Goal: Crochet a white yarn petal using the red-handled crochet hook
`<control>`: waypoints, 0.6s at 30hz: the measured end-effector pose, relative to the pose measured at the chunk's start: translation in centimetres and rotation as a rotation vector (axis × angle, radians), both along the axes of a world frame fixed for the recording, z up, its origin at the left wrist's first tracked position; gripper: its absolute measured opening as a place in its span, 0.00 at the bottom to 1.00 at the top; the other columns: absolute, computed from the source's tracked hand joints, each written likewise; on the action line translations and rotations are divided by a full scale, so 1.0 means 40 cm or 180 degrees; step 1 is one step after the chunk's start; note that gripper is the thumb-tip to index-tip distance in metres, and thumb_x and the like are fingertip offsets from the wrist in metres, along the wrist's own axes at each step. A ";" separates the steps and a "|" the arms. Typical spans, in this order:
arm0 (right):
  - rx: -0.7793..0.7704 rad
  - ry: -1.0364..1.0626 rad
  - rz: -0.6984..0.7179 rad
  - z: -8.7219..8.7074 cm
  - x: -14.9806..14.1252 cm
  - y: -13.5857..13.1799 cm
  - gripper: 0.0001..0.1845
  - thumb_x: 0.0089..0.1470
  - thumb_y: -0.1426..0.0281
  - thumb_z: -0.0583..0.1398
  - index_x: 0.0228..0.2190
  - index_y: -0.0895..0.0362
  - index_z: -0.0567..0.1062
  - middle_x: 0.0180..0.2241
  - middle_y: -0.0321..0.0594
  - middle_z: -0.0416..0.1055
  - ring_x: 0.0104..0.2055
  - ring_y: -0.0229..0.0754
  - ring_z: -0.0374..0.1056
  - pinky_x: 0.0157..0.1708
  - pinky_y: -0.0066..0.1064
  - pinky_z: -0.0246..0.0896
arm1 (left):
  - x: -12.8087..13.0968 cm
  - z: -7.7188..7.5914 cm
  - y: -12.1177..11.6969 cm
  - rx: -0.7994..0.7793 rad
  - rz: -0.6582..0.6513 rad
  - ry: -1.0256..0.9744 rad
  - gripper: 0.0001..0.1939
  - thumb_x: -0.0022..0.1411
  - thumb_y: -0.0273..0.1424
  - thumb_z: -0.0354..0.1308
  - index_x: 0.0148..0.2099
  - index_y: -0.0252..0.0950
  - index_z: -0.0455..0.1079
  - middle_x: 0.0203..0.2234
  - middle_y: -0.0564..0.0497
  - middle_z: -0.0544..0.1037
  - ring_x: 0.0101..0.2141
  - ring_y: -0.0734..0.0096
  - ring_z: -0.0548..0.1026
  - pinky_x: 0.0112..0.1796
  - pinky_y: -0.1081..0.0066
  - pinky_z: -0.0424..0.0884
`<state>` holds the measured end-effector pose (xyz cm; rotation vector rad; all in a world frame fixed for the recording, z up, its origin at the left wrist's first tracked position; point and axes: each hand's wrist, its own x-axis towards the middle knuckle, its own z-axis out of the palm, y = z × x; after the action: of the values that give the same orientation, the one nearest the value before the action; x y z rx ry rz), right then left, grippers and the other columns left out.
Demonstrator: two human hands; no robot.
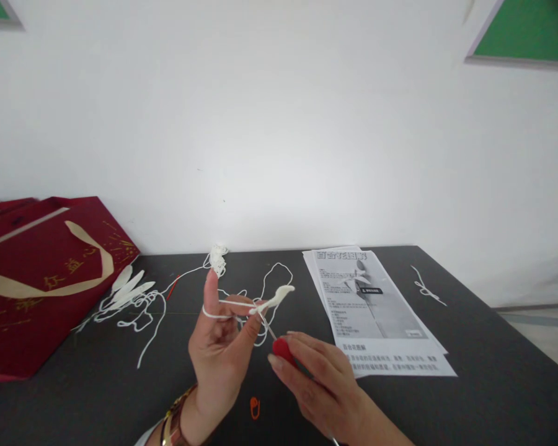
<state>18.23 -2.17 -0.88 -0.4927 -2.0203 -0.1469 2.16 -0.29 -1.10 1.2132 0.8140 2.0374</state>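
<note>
My left hand (223, 347) pinches a small white crochet piece (279, 296) between thumb and fingers. White yarn (232, 303) loops round its raised index finger and runs taut to the piece. My right hand (318, 378) grips a crochet hook by its red handle (283, 350). The hook's thin metal shaft (271, 331) points up and left, its tip meeting the work at my left fingertips. Exactly how the tip sits in the stitches is too small to tell. Loose yarn loops hang behind my left hand.
Finished white petal-shaped pieces (129, 288) with tangled tails lie left, beside a dark red bag (51, 291). A white yarn bundle (217, 259) sits by the wall. Printed sheets (376, 316) lie right, with a yarn scrap (425, 288) beyond. An orange stitch marker (255, 407) lies in front.
</note>
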 end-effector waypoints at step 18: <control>-0.1245 0.1098 0.1003 -0.005 -0.004 0.040 0.15 0.62 0.73 0.57 0.48 0.51 0.75 0.40 0.44 0.79 0.43 0.44 0.75 0.38 0.36 0.75 | -0.020 0.041 -0.010 -0.0173 -0.0554 -0.0405 0.42 0.53 0.15 0.64 0.65 0.52 0.59 0.23 0.58 0.78 0.32 0.71 0.78 0.33 0.75 0.77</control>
<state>18.07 -0.57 -1.08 -0.4005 -1.7577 0.5020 1.35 -0.69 0.55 1.0736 0.6745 1.9171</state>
